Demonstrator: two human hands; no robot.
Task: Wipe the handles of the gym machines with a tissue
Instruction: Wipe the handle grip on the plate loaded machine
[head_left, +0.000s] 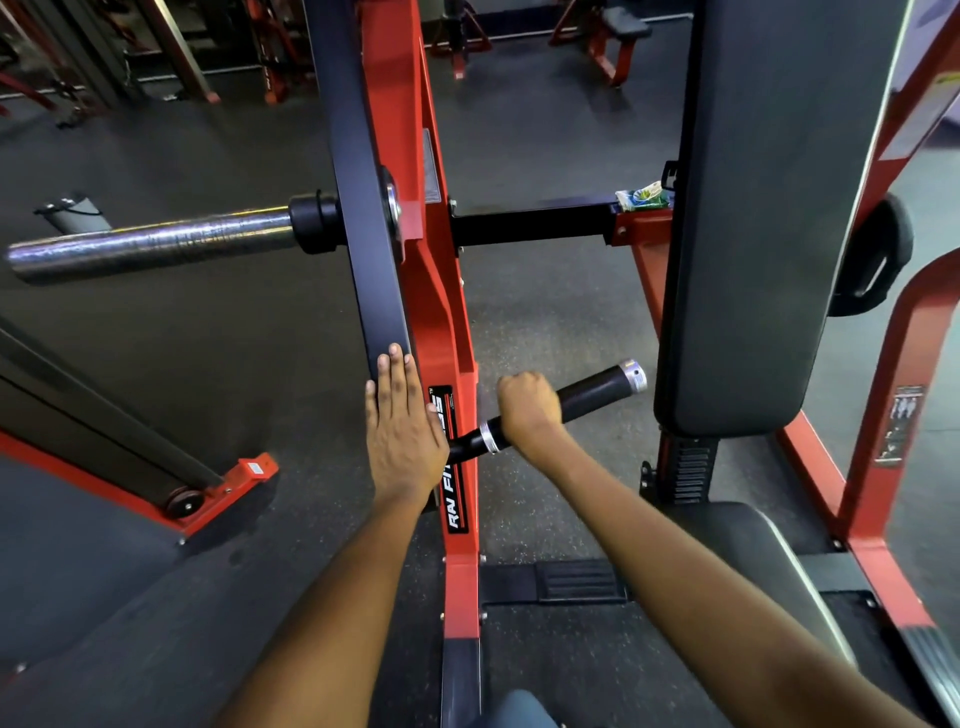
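Right hand (527, 405) clenched round black handle (587, 397), probably wiping; tissue not visible, can't confirm. Left hand (402, 426) flat, fingers straight, pressed on dark lever arm (363, 208), likely bracing. Tissue pack (643, 196) parked on crossbar (530, 224).

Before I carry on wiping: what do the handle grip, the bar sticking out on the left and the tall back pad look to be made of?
Handle grip: matte black, probably rubber or foam, with shiny metal collars; the right hand grips it. Bar: polished metal, chrome by its bright reflections. Back pad: smooth black covering with a soft sheen, probably vinyl.
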